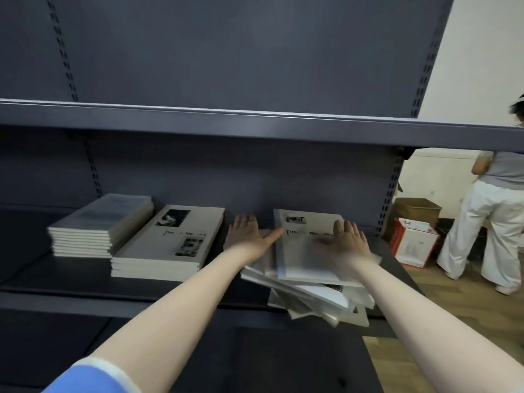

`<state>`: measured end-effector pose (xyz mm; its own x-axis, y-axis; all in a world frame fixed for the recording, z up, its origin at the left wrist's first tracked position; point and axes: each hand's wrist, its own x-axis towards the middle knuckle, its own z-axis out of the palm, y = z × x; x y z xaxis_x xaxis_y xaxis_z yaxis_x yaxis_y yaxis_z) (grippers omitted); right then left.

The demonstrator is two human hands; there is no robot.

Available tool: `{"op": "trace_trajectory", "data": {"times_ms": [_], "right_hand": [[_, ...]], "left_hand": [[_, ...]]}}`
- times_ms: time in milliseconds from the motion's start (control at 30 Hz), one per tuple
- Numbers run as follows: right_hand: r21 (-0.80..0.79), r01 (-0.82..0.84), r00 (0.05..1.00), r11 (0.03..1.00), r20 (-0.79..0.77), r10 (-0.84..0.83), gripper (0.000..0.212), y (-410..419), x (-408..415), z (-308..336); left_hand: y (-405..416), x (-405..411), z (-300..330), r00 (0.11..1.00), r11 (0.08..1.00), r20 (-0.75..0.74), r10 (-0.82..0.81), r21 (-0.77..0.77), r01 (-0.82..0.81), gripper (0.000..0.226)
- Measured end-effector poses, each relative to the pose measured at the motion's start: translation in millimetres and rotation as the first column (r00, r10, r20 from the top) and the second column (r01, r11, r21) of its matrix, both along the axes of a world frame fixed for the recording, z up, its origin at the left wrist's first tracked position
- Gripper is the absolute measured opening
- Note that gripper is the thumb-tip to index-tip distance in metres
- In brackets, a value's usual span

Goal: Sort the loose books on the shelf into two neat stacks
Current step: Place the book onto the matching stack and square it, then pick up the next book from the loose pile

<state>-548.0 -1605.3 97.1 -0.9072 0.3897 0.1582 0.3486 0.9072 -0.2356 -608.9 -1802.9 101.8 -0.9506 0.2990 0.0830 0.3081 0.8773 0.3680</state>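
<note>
On the dark shelf (56, 279), 2 neat stacks lie at the left: the far-left stack (99, 225) and, touching it, the photo-cover stack (170, 245). Right of them sprawls the loose pile (312, 296), its lower books jutting past the shelf's near edge. The left hand (246, 236) lies flat, fingers straight, thumb touching the top book (306, 251); the right hand (347, 242) (blurred) presses flat on that cover. Beyond the shelf's right end stand a brown carton (416, 208), a red-and-white box (416, 242) and a person (496, 217) in white trousers.

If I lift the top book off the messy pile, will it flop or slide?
The top book looks thin and soft-covered, so it may bend slightly. The pile beneath is fanned and overhangs the shelf, so lower books could shift. Covers look smooth, perhaps slippery.
</note>
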Motion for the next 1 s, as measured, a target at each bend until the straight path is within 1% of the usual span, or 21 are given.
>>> {"op": "trace_trajectory", "data": {"times_ms": [133, 267, 367, 400, 467, 533, 567, 633, 733, 833, 900, 1000], "right_hand": [[-0.064, 0.025, 1.000, 0.998, 0.006, -0.025, 0.091, 18, 14, -3], [-0.119, 0.073, 0.997, 0.990, 0.025, -0.070, 0.099, 26, 25, -6], [-0.159, 0.116, 0.992, 0.980, 0.059, -0.108, 0.095, 29, 26, -6], [-0.144, 0.126, 0.991, 0.982, 0.055, -0.119, 0.092, 29, 26, -6], [-0.138, 0.133, 0.991, 0.981, 0.041, -0.129, 0.088, 29, 25, -5], [-0.215, 0.134, 0.991, 0.967, 0.044, -0.127, 0.091, 30, 22, -5], [-0.263, 0.136, 0.991, 0.955, 0.046, -0.128, 0.093, 31, 21, -6], [-0.321, 0.139, 0.990, 0.937, 0.034, -0.135, 0.093, 31, 21, -5], [-0.332, 0.145, 0.987, 0.932, -0.014, -0.159, 0.090, 28, 24, -6], [-0.338, 0.110, 0.977, 0.935, -0.133, -0.163, 0.084, 24, 29, -9], [-0.317, 0.096, 0.965, 0.944, -0.202, -0.166, 0.080, 21, 32, -11], [-0.302, 0.090, 0.949, 0.949, -0.262, -0.173, 0.079, 18, 35, -13]], "left_hand": [[26, 10, -6, 0.998, 0.999, 0.064, -0.025, -0.025, 0.027, 0.107], [41, 19, -8, 0.997, 0.997, 0.076, -0.035, -0.066, 0.040, 0.110], [45, 18, -6, 0.995, 0.997, 0.095, -0.031, -0.065, 0.038, 0.121], [45, 17, -6, 0.994, 0.998, 0.102, -0.026, -0.049, 0.031, 0.120], [45, 15, -3, 0.993, 1.000, 0.115, -0.004, -0.026, 0.008, 0.111], [47, 15, 1, 0.994, 0.997, 0.093, 0.055, -0.055, -0.050, 0.100], [49, 17, 4, 0.993, 0.994, 0.081, 0.085, -0.074, -0.079, 0.098], [53, 19, 9, 0.984, 0.987, 0.104, 0.142, -0.092, -0.133, 0.098], [55, 17, 12, 0.970, 0.983, 0.163, 0.178, -0.080, -0.167, 0.093], [52, 16, 11, 0.969, 0.985, 0.178, 0.170, -0.039, -0.166, 0.085], [51, 15, 10, 0.968, 0.986, 0.187, 0.166, -0.023, -0.165, 0.084], [48, 13, 10, 0.966, 0.988, 0.218, 0.140, 0.030, -0.150, 0.088]]}}
